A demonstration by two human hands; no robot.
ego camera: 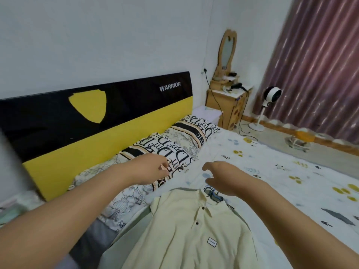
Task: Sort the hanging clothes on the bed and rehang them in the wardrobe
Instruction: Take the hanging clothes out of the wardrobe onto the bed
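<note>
Directly below the camera, a pale cream shirt (192,230) is seen lying flat on the bed (281,171), its front facing up, with dark buttons down the placket and a small white label on the chest. The collar end is pointed toward the pillows, and a bundle of dark and blue hanger hooks (212,194) is visible just beside the collar, partly hidden under the right wrist.

Two bare forearms are stretched forward over the bed. The left hand (153,167) is held above the patterned pillows (186,140), its fingers loosely curled with nothing gripped. The right hand (219,177) is held just above the shirt collar and the hooks, its fingers spread and bent, with nothing grasped; whether the hooks are touched cannot be told.

The bed is covered by a white sheet printed with yellow and grey shapes. Two pillows with black lettering and floral print are laid against a black and yellow headboard (93,117) marked "WARRIOR". Beyond the bed, a wooden dressing table (225,105) with an oval mirror is stood in the corner, a hair dryer (237,85) is laid on it, and a white standing fan (271,98) is placed before a dark red curtain (320,65).
</note>
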